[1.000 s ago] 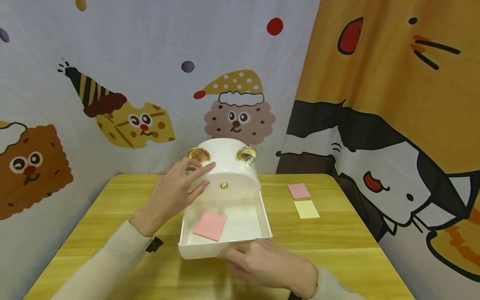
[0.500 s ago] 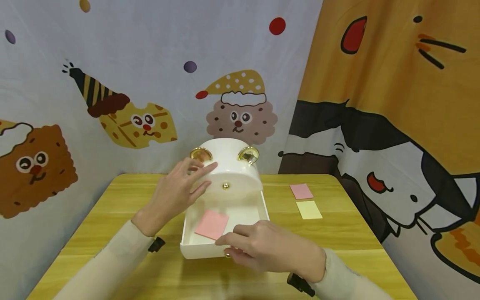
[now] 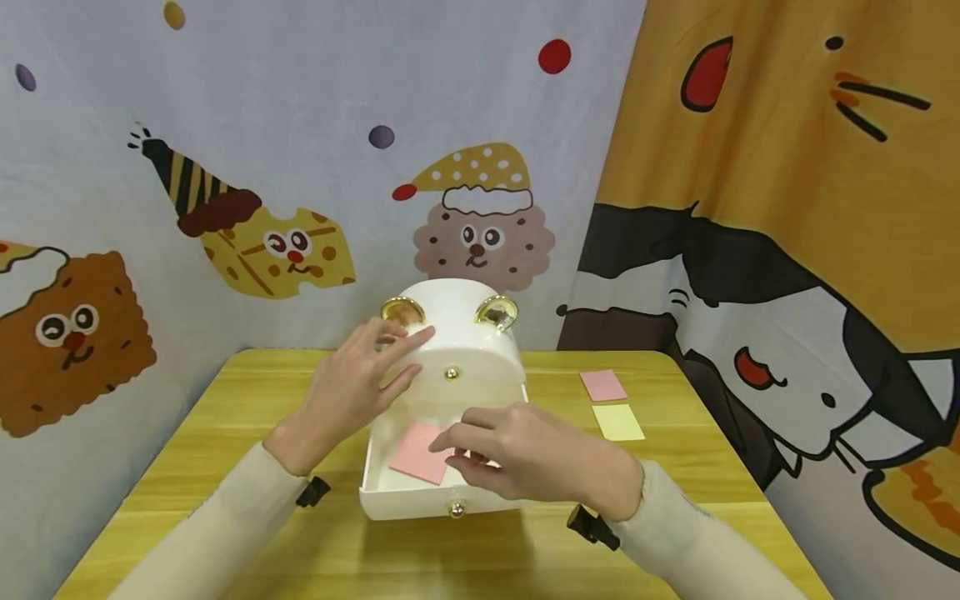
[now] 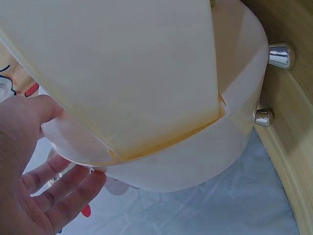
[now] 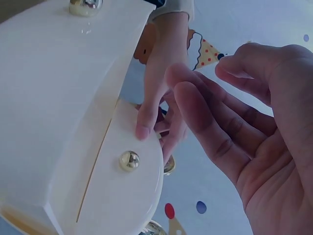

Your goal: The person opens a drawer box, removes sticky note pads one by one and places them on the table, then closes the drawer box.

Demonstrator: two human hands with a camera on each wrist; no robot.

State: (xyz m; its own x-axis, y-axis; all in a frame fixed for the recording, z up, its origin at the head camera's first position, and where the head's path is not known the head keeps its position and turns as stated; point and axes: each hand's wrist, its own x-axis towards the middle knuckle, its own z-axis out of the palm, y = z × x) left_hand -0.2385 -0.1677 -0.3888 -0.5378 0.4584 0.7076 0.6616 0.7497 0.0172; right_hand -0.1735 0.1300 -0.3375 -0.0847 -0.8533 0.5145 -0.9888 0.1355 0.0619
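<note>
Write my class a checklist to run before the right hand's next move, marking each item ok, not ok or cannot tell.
1. Drawer pulled out of the white box: ok.
2. Left hand touching the box: ok.
3. Right hand holding nothing: ok.
4. Pink pad inside the drawer: ok.
5. Yellow note inside the drawer: not ok, it lies on the table.
6. Drawer sliding freely: cannot tell.

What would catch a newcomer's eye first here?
A white cabinet with two gold ear-like ornaments stands on the table, its drawer open at the front. A pink pad lies inside that drawer, near the right hand. Behind the table, big cartoon characters decorate the hanging cloth.
</note>
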